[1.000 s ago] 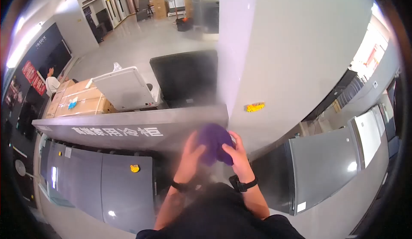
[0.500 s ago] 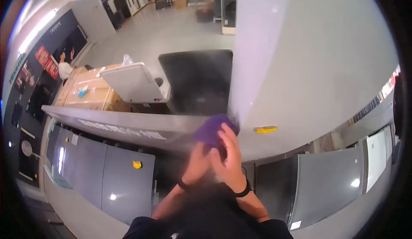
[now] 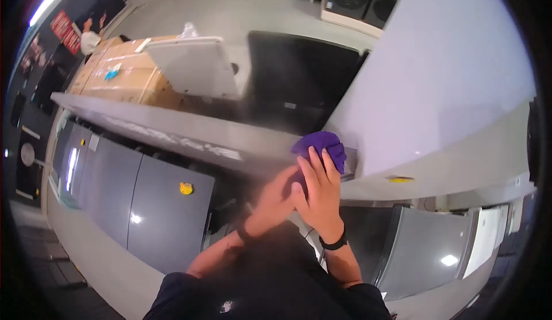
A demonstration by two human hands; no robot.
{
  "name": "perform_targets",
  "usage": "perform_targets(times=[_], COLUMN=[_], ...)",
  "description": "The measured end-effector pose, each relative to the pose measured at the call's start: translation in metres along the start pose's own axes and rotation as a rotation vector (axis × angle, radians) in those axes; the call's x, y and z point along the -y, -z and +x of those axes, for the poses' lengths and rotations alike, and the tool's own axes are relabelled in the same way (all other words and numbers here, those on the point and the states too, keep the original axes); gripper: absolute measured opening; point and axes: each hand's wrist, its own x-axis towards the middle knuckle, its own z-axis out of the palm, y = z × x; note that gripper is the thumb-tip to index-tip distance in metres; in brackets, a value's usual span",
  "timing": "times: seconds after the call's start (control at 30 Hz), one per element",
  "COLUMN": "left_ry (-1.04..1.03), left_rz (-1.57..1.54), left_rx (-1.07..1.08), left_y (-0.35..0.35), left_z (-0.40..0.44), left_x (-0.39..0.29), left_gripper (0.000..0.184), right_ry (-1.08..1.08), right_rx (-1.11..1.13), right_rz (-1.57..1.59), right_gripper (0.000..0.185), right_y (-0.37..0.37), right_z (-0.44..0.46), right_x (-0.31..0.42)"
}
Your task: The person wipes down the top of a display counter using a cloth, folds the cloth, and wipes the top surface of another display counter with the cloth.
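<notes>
A bunched purple cloth point(image 3: 319, 143) is at the end of the low grey partition top point(image 3: 253, 125), beside the tall pale panel. My right hand point(image 3: 319, 196) lies over the cloth, its fingers pressed onto it from the near side. A dark band circles that wrist. Just left of it, my left hand point(image 3: 277, 198) reaches toward the cloth's lower edge. Its fingertips are blurred and partly hidden by the right hand, so their grip does not show.
Grey refrigerators point(image 3: 167, 211) with a yellow sticker point(image 3: 186, 188) stand at left, another refrigerator point(image 3: 428, 245) at right. Beyond the partition are a large cardboard box point(image 3: 129, 61), a white panel point(image 3: 195, 67) and a black panel point(image 3: 299, 73). A person point(image 3: 90, 41) is far left.
The view has shifted, bringing washing machines into sight at the top. The cloth and both hands now appear farther right, and my right hand lies flatter over the cloth.
</notes>
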Motion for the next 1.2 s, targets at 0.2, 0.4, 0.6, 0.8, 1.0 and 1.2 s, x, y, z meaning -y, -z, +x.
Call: perform_targets(times=[0.2,0.4,0.6,0.8,1.0,1.2], left_ry=[-0.009,0.197,0.095,0.273,-0.147,0.130], left_rz=[0.050,-0.277,-0.246,-0.181,-0.179,-0.219], left_rx=[-0.286,-0.120,-0.041,0.265,0.441,0.684], left_y=[0.058,0.126,0.110,0.036,-0.034,-0.054], left_z=[-0.012,-0.028,-0.015,0.011,0.032,0.042], left_x=[0.047,0.052,0.032,0.076,0.088,0.055], left_gripper=[0.046,0.037,0.039,0.038,0.045,0.043], right_ry=[0.165,0.304,0.214,-0.133,-0.031,-0.110], right_rx=[0.103,0.093,-0.060,-0.062,-0.131,-0.168], right_rz=[-0.051,-0.021,-0.038,-0.265,-0.305,-0.369], right_gripper=[0.049,0.056,0.070,0.087,0.061,0.052], right_y=[-0.057,-0.114,-0.094,-0.018,0.014,-0.004], right_z=[0.035,0.068,0.072,0.039,0.008,0.003], right_x=[0.039,0.081,0.069,0.019,0.002,-0.025])
